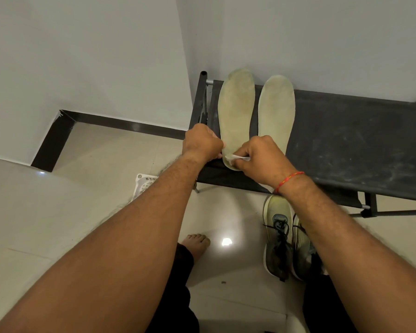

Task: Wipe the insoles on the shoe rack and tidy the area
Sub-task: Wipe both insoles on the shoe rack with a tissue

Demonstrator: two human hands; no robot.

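Observation:
Two pale yellow-green insoles lie side by side, toes toward the wall, on the dark fabric top of the shoe rack (pixel 351 140). At the heel of the left insole (pixel 235 109), my left hand (pixel 201 143) pinches the edge with curled fingers. My right hand (pixel 259 156) grips a small white wipe (pixel 235 157) and presses it on that same heel. The right insole (pixel 276 109) lies untouched, its heel hidden behind my right hand.
A pair of pale green sneakers (pixel 279 236) stands on the tiled floor below the rack's front edge. A white vented plastic object (pixel 143 185) lies on the floor left of the rack. My bare foot (pixel 196 242) is on the tiles. Walls close the corner behind.

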